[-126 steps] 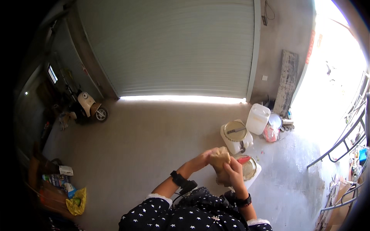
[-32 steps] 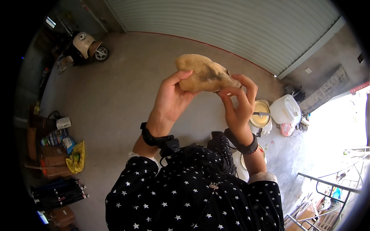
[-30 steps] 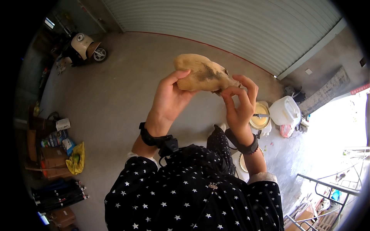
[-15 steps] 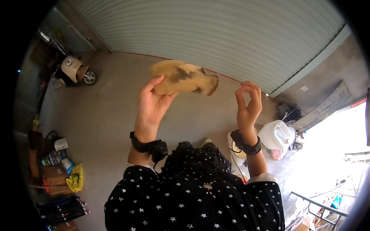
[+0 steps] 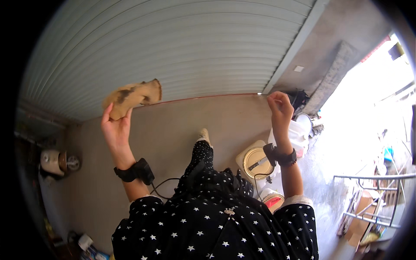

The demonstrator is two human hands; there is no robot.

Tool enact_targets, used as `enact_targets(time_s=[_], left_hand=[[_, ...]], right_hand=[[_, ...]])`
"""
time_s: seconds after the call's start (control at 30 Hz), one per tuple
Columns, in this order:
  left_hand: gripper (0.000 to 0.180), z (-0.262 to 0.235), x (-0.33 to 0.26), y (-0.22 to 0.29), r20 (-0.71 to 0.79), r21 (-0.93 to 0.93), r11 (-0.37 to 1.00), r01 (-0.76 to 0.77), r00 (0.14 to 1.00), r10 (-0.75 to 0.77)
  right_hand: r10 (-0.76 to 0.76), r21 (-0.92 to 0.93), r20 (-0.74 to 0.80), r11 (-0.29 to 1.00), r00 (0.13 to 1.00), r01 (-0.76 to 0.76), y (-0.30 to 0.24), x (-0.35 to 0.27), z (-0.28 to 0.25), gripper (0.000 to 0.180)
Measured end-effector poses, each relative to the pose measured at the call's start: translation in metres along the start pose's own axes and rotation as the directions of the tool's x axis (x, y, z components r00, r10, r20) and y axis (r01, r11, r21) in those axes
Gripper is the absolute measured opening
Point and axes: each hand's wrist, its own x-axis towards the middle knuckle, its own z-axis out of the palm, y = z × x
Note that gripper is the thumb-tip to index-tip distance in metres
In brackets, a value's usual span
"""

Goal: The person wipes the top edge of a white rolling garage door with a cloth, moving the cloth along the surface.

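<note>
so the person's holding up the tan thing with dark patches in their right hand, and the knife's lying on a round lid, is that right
Not quite: the hand is wrong. The head view shows the tan thing with dark patches held up in the left hand, with the right hand apart from it. The knife is indeed lying on a round lid.

1 brown-blotched tan piece in the left hand, right hand well apart

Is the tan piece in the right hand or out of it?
Out: the left hand alone holds the tan piece; the right hand is apart.
</note>
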Motion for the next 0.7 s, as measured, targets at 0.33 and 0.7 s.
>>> enact_targets(time_s=[0.33,0.7], left_hand=[[0.048,0.014,0.206,0.003,0.069,-0.002,0.989,-0.147,0.987,0.147],[0.050,0.055,0.272,-0.030,0.014,0.069,0.975,-0.210,0.978,0.210]], right_hand=[[0.092,-0.475,-0.185,0.863,0.978,-0.171,0.170,0.148,-0.037,0.015],[0.615,-0.282,-0.034,0.751,0.788,-0.598,0.196,0.234,-0.147,0.038]])
